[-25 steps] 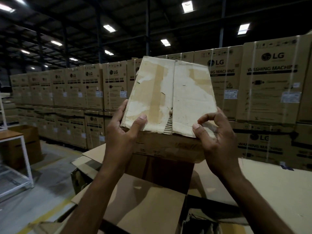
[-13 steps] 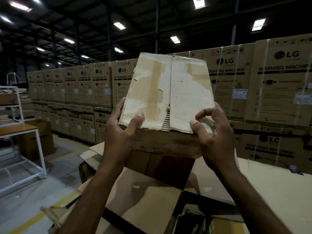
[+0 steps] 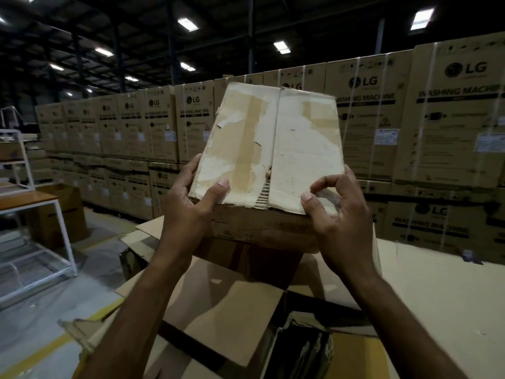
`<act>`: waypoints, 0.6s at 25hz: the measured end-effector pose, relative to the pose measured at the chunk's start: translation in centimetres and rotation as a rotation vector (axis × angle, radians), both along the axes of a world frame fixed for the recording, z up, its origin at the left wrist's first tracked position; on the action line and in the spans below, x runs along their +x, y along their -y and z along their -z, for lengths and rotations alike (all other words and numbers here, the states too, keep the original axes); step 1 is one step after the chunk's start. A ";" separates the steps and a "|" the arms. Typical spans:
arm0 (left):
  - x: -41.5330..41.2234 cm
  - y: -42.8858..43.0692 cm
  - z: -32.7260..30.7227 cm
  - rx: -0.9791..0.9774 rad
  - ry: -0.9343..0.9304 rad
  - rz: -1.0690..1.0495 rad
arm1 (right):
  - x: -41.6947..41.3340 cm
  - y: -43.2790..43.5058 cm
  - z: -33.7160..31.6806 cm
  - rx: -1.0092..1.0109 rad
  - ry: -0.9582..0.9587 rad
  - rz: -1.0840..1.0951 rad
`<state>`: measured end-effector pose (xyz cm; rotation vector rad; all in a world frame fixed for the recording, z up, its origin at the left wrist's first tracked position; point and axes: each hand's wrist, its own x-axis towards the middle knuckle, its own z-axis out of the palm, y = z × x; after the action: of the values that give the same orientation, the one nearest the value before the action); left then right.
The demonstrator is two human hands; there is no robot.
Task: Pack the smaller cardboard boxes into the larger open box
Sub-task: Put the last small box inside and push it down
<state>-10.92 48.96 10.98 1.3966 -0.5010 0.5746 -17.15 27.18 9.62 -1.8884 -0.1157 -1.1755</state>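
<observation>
I hold a small worn cardboard box [image 3: 276, 149] up at chest height, its torn whitish face with tape marks tilted toward me. My left hand [image 3: 188, 212] grips its lower left corner, thumb pressed on the face. My right hand [image 3: 336, 220] holds the lower right corner, thumb and forefinger curled at the edge. Below the hands the larger open box [image 3: 224, 310] spreads its brown flaps, with a dark opening at the lower right holding crumpled cardboard [image 3: 300, 348].
A long wall of stacked LG washing machine cartons [image 3: 382, 127] runs behind. A white metal rack with a wooden top [image 3: 41, 214] stands on the left, a brown carton [image 3: 62, 214] behind it. A flat cardboard surface [image 3: 437, 296] lies at right. Grey floor with a yellow line [image 3: 49, 348] at lower left.
The view has shifted slightly right and the box sits a little higher in frame. Both hands keep the same grip on the small box.
</observation>
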 end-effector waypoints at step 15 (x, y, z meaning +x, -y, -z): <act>2.2 -3.4 -0.5 0.229 -0.088 -0.010 | -0.2 -2.9 -1.6 -0.044 -0.116 0.196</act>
<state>-8.72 52.40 11.49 1.6356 -0.5009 0.4719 -17.39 30.04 11.24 -2.0379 0.1105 -1.1980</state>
